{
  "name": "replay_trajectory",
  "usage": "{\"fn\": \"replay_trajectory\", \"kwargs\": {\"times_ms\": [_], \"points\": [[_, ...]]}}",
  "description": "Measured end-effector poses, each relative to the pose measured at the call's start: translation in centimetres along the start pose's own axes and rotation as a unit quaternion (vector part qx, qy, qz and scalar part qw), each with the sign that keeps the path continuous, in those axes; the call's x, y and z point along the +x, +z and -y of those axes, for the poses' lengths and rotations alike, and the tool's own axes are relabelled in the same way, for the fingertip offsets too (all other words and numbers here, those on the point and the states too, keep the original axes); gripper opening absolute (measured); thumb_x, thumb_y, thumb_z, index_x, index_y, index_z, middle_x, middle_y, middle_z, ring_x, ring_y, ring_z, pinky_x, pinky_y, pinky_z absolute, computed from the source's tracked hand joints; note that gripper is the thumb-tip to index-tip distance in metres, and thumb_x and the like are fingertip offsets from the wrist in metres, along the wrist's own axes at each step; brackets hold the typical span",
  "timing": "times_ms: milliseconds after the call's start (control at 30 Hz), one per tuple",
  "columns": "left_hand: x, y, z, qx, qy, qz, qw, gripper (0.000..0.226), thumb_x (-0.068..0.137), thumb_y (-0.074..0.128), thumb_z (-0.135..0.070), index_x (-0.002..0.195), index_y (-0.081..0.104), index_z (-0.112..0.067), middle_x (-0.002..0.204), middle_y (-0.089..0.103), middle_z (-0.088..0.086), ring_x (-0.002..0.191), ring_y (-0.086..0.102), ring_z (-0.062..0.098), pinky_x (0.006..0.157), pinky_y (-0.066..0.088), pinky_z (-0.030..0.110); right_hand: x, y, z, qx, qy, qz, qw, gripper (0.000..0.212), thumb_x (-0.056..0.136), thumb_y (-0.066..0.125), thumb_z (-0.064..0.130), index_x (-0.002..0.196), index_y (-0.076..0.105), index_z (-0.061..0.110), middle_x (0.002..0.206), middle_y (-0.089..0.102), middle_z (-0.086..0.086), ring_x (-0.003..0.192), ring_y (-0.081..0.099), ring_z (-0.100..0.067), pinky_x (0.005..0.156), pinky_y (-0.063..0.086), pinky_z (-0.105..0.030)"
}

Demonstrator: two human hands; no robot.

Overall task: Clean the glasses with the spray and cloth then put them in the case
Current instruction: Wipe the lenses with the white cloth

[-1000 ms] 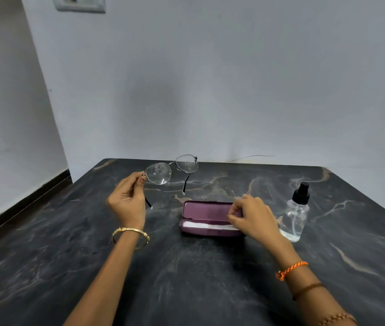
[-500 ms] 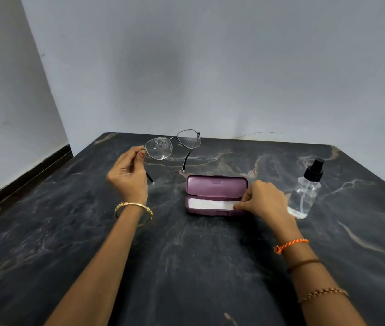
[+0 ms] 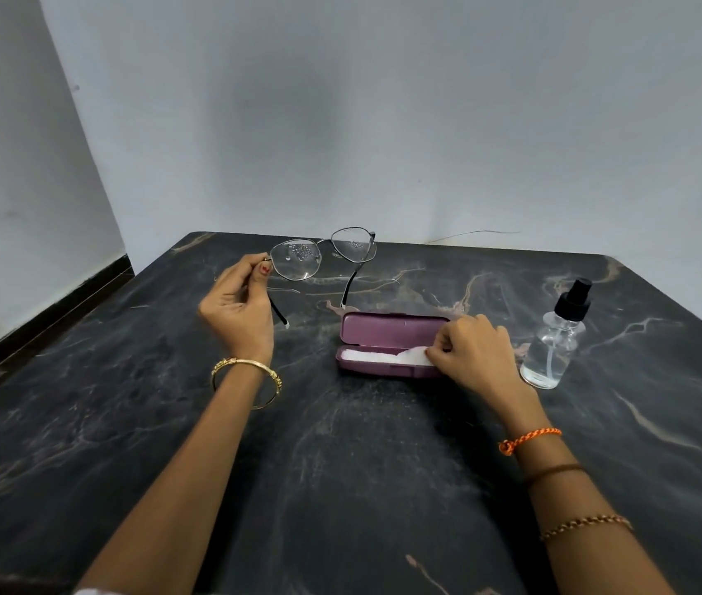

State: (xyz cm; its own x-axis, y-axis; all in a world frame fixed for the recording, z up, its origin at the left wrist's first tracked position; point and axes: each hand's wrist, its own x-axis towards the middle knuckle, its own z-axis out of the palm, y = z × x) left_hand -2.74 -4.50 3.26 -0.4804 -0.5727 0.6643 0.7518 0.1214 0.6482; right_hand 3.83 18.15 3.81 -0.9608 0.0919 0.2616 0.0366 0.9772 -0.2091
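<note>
Step in hand, as judged: spraying done, wiping not begun; cloth being fetched from the case.

Left hand (image 3: 237, 311): raised above the bench (image 3: 362, 487) toward its far-left corner, fingers (image 3: 255, 268) pinched together on the near temple hinge of the glasses (image 3: 323, 255). Glasses clear of the bench, temples unfolded and hanging down toward the surface, lenses facing the wearer of the camera. Thin dark metal frame, clear lenses. Cluster of fine droplets on the nearer lens, smaller cluster on the farther one; both wet, neither wiped.

Right hand (image 3: 473, 354): at the right end of the purple hard case (image 3: 388, 345), fingers closed on the end of the white cloth (image 3: 383, 357). Cloth lying along the lower tray, right end bunched up under the pinch, rest not yet lifted out. Case open, lid upright behind, set at mid-bench.

Spray bottle (image 3: 555, 350): upright just right of the case, near the right edge; clear body, black pump cap, part-filled. Untouched by either hand.

Next move, as judged: draw cloth free of tray without dragging the light case, bring to the wet lenses, wipe both faces of each. Support needed close to the lens, since a hold at one hinge alone gives poor resistance to rubbing pressure. Droplets liable to run if delayed.
</note>
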Motion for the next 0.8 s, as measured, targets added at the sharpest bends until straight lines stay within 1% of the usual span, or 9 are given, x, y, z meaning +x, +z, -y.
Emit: {"fn": "replay_trajectory", "kwargs": {"times_ms": [133, 233, 267, 333, 433, 567, 633, 667, 800], "points": [[-0.4, 0.1, -0.2, 0.0, 0.007, 0.019, 1.0, 0.022, 0.079, 0.063, 0.005, 0.1, 0.064, -0.001, 0.077, 0.063, 0.0, 0.07, 0.06, -0.002, 0.072, 0.052, 0.018, 0.3, 0.1, 0.1, 0.124, 0.007, -0.037, 0.992, 0.014, 0.082, 0.053, 0.021, 0.073, 0.058, 0.012, 0.076, 0.061, -0.003, 0.081, 0.057, -0.027, 0.072, 0.035, -0.034], [-0.7, 0.2, -0.4, -0.006, 0.017, 0.035, 0.999, 0.02, 0.079, 0.063, 0.005, 0.099, 0.064, 0.002, 0.08, 0.063, 0.006, 0.071, 0.061, 0.003, 0.072, 0.053, 0.021, 0.4, 0.0, 0.4, 0.29, 0.055, -0.033, 0.955, 0.02, 0.086, 0.052, 0.021, 0.067, 0.051, 0.013, 0.063, 0.051, 0.002, 0.068, 0.05, -0.019, 0.056, 0.037, -0.029], [-0.8, 0.3, -0.4, -0.01, 0.02, 0.038, 0.999, 0.021, 0.079, 0.063, 0.005, 0.099, 0.064, 0.0, 0.079, 0.064, 0.004, 0.071, 0.061, 0.002, 0.072, 0.053, 0.021, 0.5, 0.0, 0.6, 0.377, 0.086, -0.023, 0.922, 0.022, 0.088, 0.05, 0.02, 0.068, 0.052, 0.012, 0.063, 0.052, 0.003, 0.066, 0.052, -0.017, 0.053, 0.041, -0.025], [-0.7, 0.3, -0.3, -0.014, 0.023, 0.042, 0.999, 0.022, 0.078, 0.063, 0.003, 0.099, 0.064, -0.004, 0.075, 0.067, -0.01, 0.071, 0.061, 0.0, 0.072, 0.052, 0.019, 0.6, -0.2, 1.0, 0.566, 0.164, 0.03, 0.807, 0.022, 0.094, 0.043, 0.021, 0.08, 0.055, 0.01, 0.074, 0.063, -0.003, 0.063, 0.065, -0.015, 0.053, 0.053, -0.022], [-0.6, 0.4, -0.3, -0.018, 0.035, 0.043, 0.998, 0.021, 0.079, 0.064, 0.001, 0.098, 0.064, -0.007, 0.074, 0.067, -0.024, 0.072, 0.062, 0.002, 0.072, 0.053, 0.02, 0.7, -0.8, 1.4, 0.727, 0.241, 0.077, 0.639, 0.017, 0.097, 0.038, 0.02, 0.095, 0.048, 0.006, 0.086, 0.065, -0.019, 0.066, 0.069, -0.026, 0.057, 0.058, -0.035], [-0.5, 0.5, -0.5, -0.021, 0.063, 0.034, 0.997, 0.019, 0.079, 0.064, -0.002, 0.097, 0.065, -0.007, 0.078, 0.065, -0.011, 0.072, 0.061, 0.002, 0.07, 0.053, 0.024, 0.8, -1.4, 1.3, 0.849, 0.236, 0.063, 0.468, 0.016, 0.097, 0.04, 0.016, 0.095, 0.047, 0.002, 0.094, 0.06, -0.025, 0.062, 0.07, -0.035, 0.055, 0.059, -0.042], [-0.5, 0.4, -0.3, -0.024, 0.066, 0.033, 0.997, 0.019, 0.079, 0.065, -0.002, 0.097, 0.065, -0.008, 0.078, 0.066, -0.015, 0.071, 0.061, 0.001, 0.07, 0.052, 0.023, 0.8, -1.4, 1.2, 0.882, 0.223, 0.043, 0.413, 0.016, 0.096, 0.042, 0.016, 0.097, 0.048, 0.001, 0.098, 0.059, -0.024, 0.077, 0.067, -0.037, 0.059, 0.058, -0.044], [-0.5, 0.3, -0.2, -0.024, 0.064, 0.036, 0.997, 0.019, 0.079, 0.065, -0.002, 0.097, 0.065, -0.008, 0.077, 0.067, -0.02, 0.072, 0.061, 0.0, 0.07, 0.052, 0.02, 0.7, -1.5, 1.2, 0.891, 0.215, 0.036, 0.399, 0.017, 0.096, 0.043, 0.017, 0.101, 0.048, 0.002, 0.099, 0.059, -0.024, 0.084, 0.064, -0.037, 0.062, 0.058, -0.044], [-0.7, 0.2, -0.4, -0.014, 0.071, 0.065, 0.995, 0.021, 0.078, 0.064, -0.004, 0.098, 0.064, -0.01, 0.082, 0.067, -0.029, 0.074, 0.062, 0.0, 0.071, 0.051, 0.018, 0.6, -1.4, 1.5, 0.902, 0.184, 0.02, 0.39, 0.021, 0.095, 0.046, 0.021, 0.106, 0.049, 0.004, 0.099, 0.061, -0.022, 0.08, 0.068, -0.033, 0.065, 0.059, -0.04]]}}
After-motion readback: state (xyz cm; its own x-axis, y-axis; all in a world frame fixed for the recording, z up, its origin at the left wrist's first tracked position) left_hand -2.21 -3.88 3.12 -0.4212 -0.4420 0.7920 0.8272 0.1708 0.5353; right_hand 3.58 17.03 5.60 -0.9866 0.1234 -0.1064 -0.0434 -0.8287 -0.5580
